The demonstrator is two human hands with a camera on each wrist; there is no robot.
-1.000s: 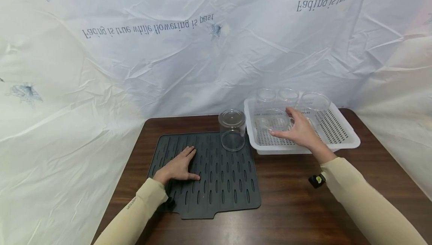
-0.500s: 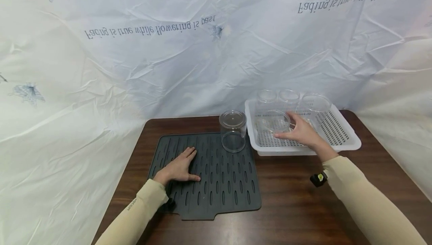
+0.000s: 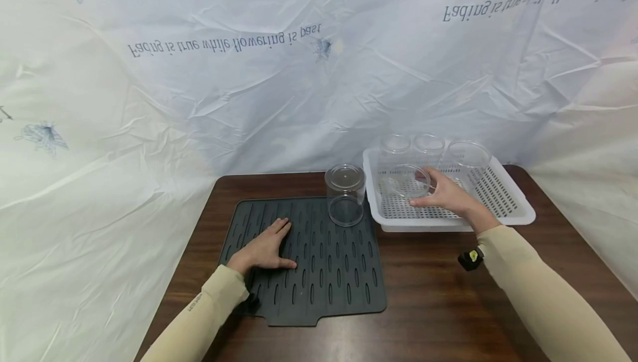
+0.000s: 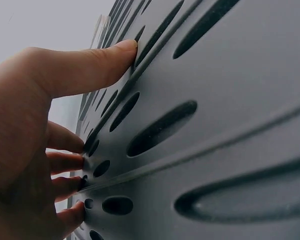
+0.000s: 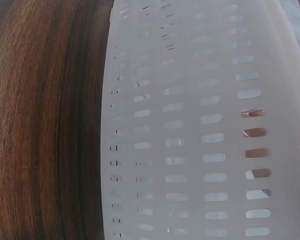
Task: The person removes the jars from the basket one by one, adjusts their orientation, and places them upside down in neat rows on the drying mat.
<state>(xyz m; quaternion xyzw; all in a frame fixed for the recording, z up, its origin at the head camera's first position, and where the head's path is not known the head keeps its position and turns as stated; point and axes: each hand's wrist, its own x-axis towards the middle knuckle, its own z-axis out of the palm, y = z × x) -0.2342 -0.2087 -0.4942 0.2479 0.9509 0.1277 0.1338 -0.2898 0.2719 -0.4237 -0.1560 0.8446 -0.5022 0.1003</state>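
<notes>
My left hand [image 3: 264, 248] rests on the dark grey slotted drying mat [image 3: 319, 273], fingers spread. In the left wrist view, the thumb and fingertips of the left hand [image 4: 35, 125] touch the mat's ridged surface. Over the white perforated basket [image 3: 518, 212], my right hand [image 3: 446, 193] holds a clear cup [image 3: 399, 193] at its right side, thumb in front and a fingertip showing through the rim. In the right wrist view, the wall of the basket [image 5: 190, 120] hides most of the hand; bits of finger show through the slots.
An upside-down clear glass [image 3: 345, 198] stands on the mat's back right corner, close to the basket. Several more clear cups [image 3: 471, 157] stand at the back of the basket. The brown wooden table [image 3: 423, 290] ends at a white printed sheet [image 3: 249, 102] behind.
My right thumb and fingers have drawn closer together around the cup's right side. The cup stays in the basket. My left hand keeps its place on the mat; the head view shifts slightly.
</notes>
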